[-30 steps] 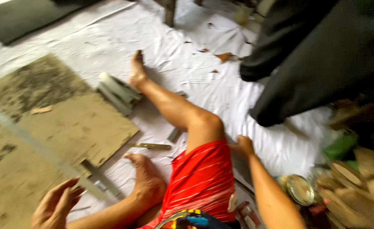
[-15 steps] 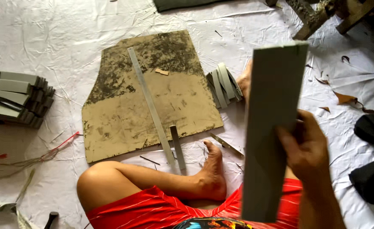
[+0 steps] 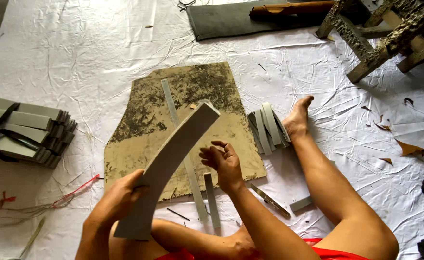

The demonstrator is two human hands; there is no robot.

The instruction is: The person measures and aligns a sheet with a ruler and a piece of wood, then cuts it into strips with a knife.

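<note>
Grey foam sheet (image 3: 168, 163) bent, left hand (image 3: 118, 200) clamped on lower edge; right hand (image 3: 224, 161) loose, apart beside it. Better keep grip firm, bend even over stained board (image 3: 144, 115).

Both arms are seen bare to the elbow; no sleeve, watch or ring is visible on the left hand (image 3: 118, 200) or the right hand (image 3: 224, 161). The legs and feet are uncovered too. Red shorts (image 3: 327, 253) are worn, partly shown at the lower edge.
</note>
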